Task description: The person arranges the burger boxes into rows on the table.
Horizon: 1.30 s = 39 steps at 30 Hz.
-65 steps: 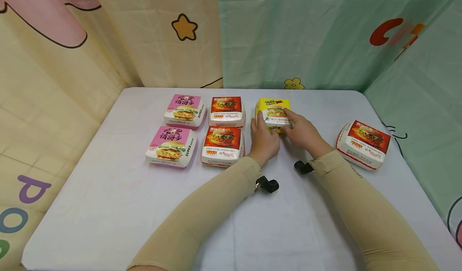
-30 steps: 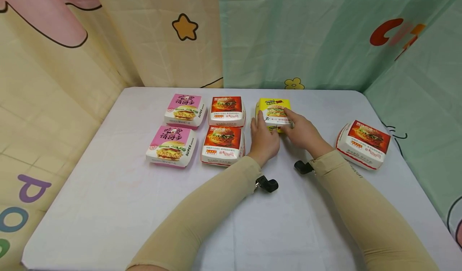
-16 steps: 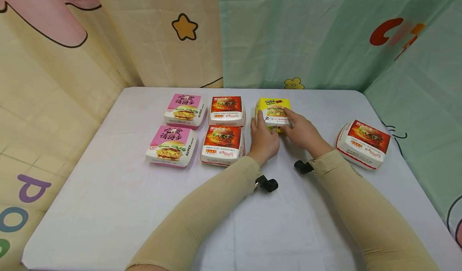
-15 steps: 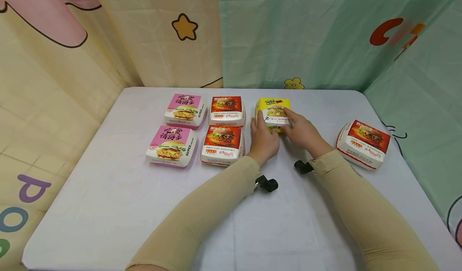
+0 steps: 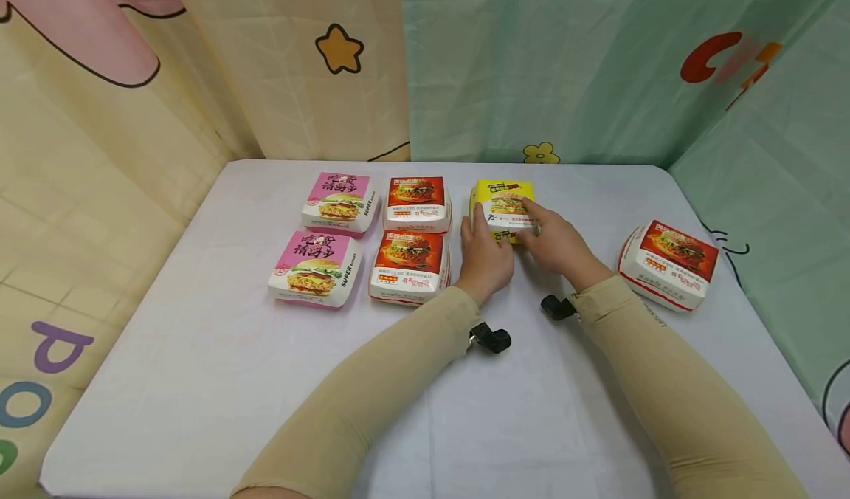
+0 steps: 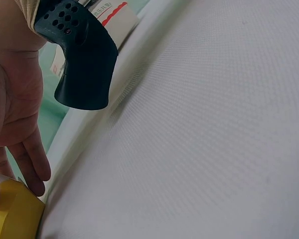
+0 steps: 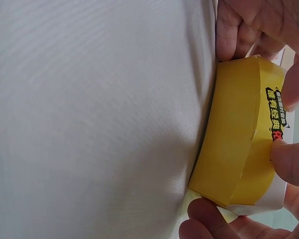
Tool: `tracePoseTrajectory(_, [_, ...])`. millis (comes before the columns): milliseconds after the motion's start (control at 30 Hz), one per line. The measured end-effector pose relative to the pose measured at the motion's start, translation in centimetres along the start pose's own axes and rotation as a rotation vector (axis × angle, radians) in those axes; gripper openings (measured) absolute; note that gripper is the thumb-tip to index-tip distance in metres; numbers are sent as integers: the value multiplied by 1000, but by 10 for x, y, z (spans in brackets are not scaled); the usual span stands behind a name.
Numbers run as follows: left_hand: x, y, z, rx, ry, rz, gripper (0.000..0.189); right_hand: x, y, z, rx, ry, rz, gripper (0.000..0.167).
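Observation:
A yellow-and-white burger box (image 5: pixel 508 198) rests on the table between my hands. From its left, my left hand (image 5: pixel 487 260) holds it, fingers along the side. My right hand (image 5: pixel 561 246) grips the opposite side, its index finger over the top. In the right wrist view, the box's yellow front (image 7: pixel 231 132) faces the camera, with left fingers (image 7: pixel 229 37) above and right fingers (image 7: pixel 209 219) below. Both thumbs lie along its upper front edge. The left wrist view shows the right hand (image 6: pixel 20 104) reaching down to the box (image 6: pixel 22 211).
To the left, two pink burger boxes (image 5: pixel 315 270) and two red-and-white ones (image 5: pixel 410 269) stand in neighbouring columns. Another red-and-white box (image 5: pixel 669 266) sits angled beside the right forearm. The white-covered table (image 5: pixel 199 381) meets a printed curtain (image 5: pixel 531 56) at the back.

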State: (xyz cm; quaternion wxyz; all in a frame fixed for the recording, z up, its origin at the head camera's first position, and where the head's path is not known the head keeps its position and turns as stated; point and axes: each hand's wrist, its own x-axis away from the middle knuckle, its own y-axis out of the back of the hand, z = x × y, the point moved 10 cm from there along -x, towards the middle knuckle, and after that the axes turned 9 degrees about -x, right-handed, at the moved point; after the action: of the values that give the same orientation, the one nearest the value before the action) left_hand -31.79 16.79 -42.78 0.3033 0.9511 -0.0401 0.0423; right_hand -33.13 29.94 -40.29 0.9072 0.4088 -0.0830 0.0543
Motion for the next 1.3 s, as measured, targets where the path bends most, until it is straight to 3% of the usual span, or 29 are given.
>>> tracePoseTrajectory(1300, [1,0,1,-10,-13,6,84,0,0,0,-8,7,-5,73])
